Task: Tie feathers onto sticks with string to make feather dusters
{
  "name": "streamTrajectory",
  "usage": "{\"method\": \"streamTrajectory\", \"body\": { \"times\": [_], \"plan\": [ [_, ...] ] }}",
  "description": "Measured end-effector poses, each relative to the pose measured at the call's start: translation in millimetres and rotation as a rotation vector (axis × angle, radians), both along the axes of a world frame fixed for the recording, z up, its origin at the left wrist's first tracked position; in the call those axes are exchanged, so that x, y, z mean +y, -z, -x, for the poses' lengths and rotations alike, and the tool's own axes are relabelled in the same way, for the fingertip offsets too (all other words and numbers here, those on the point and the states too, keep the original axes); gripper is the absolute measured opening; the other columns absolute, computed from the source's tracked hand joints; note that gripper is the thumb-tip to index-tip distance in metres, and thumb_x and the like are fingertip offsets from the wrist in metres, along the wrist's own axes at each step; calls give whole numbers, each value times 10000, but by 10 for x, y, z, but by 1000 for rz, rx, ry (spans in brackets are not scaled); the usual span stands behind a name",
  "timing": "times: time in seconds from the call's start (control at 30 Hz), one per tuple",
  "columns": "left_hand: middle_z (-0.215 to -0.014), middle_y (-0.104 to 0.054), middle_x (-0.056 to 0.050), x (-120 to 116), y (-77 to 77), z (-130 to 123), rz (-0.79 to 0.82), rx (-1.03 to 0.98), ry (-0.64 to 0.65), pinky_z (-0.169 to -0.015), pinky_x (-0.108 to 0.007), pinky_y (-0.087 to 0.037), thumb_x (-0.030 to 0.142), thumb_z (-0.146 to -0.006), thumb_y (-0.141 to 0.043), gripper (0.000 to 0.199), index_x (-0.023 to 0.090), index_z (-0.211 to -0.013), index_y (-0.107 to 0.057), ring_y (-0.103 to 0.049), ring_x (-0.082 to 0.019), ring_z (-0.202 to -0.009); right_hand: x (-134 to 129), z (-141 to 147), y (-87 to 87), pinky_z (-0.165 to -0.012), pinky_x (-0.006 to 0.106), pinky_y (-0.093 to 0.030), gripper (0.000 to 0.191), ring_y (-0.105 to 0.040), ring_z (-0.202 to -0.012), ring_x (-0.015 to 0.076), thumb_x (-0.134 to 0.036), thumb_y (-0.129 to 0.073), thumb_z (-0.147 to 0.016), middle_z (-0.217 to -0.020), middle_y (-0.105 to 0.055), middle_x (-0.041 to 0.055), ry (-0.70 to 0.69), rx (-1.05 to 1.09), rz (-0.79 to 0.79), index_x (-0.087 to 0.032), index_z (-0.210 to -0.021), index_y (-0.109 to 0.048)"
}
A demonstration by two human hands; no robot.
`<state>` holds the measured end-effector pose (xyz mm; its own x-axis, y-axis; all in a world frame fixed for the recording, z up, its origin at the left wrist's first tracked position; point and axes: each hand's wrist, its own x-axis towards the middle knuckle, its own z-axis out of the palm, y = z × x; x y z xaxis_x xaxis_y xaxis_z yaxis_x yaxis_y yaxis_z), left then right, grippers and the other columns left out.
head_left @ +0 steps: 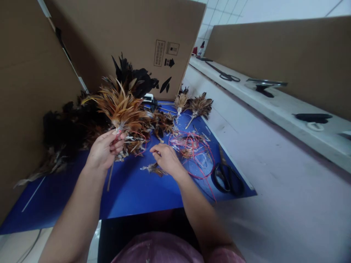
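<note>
head view: left grip (pixel 102 149) pinches feather bundle (pixel 120 109), right grip (pixel 166 157) unclear, scissors (pixel 225 172) beside tangled red string (pixel 193 141).

A mauve-pink top (pixel 161 250) with matching sleeve (pixel 225 255) leaves both forearms (pixel 82 199) bare.

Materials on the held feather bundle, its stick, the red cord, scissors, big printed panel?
Feather bundle: likely natural feathers; orange-brown, tapering, slight sheen.
Stick: probably wood or bamboo; matte, pale brown.
Red cord: maybe plastic twine; thin loops, fibre unclear.
Scissors: metal-looking dull blades; black handles, plastic or coated metal.
Printed panel: likely cardboard; matte brown, arrow print.
</note>
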<state>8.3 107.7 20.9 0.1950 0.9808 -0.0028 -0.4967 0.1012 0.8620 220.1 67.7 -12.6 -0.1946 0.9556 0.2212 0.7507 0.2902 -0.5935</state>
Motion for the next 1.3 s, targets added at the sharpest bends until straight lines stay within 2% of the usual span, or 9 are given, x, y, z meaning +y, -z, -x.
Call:
{"method": "streamTrajectory", "body": {
  "times": [0.17,0.3,0.37,0.5,0.63,0.8,0.97,1.1,1.3],
  "plan": [
    [-665,-524,-3,10,0,9,48,-19,3,-326,-107,-208,147,-726,-643,84,102,-713,-573,-277,0,-405,-120,-20,39,-855,340,-383,150,-533,-934,182,-196,-669,-806,-950,-654,43,-207,-157,50,-199,-953,-696],
    [-656,-508,8,21,24,-1,92,-51,44,-327,-103,-218,124,-727,-631,79,102,-724,-555,-278,2,-398,-189,109,151,-823,352,-350,47,-497,-942,193,-224,-651,-839,-941,-617,51,-255,-324,70,-186,-855,-674],
    [-658,-507,8,26,40,-10,110,-62,58,-324,-101,-217,116,-736,-619,71,100,-734,-550,-275,3,-395,-206,145,166,-811,346,-351,79,-496,-928,192,-191,-599,-871,-926,-610,61,-266,-348,55,-163,-809,-640],
    [-661,-501,6,32,76,-32,140,-84,101,-319,-97,-218,108,-756,-598,49,92,-749,-552,-278,6,-392,-282,120,48,-792,306,-384,86,-533,-851,160,-147,-529,-895,-883,-630,38,-280,-143,81,-167,-854,-602],
    [-665,-501,0,27,100,-59,159,-90,145,-316,-100,-224,88,-756,-593,43,94,-742,-553,-286,4,-388,-404,67,-214,-670,224,-417,128,-562,-667,100,-164,-506,-897,-748,-626,-38,-332,202,203,-216,-912,-622],
    [-662,-514,-2,-3,116,-126,189,-61,209,-318,-102,-221,121,-760,-621,58,97,-761,-568,-283,1,-391,-338,75,-475,-774,246,-466,182,-622,-804,118,-181,-528,-887,-893,-680,-1,-317,360,-28,-228,-980,-677],
    [-606,-500,10,-35,137,-196,185,24,219,-317,-114,-214,164,-722,-672,115,90,-708,-585,-254,5,-377,-16,98,-466,-796,265,-464,240,-598,-861,138,-141,-479,-897,-915,-638,37,-262,234,-253,-208,-967,-698],
    [-554,-450,33,-50,132,-219,192,54,234,-324,-114,-171,181,-699,-699,130,92,-708,-604,-259,1,-377,148,104,-405,-794,275,-464,280,-591,-869,145,-131,-457,-897,-922,-632,36,-250,175,-283,-234,-965,-707],
    [-551,-434,35,-78,98,-233,176,98,288,-336,-116,-174,199,-706,-695,131,92,-726,-621,-234,2,-390,197,112,-402,-797,261,-464,213,-622,-831,135,-122,-510,-871,-861,-670,21,-238,183,-284,-208,-872,-705]
  ]
}}
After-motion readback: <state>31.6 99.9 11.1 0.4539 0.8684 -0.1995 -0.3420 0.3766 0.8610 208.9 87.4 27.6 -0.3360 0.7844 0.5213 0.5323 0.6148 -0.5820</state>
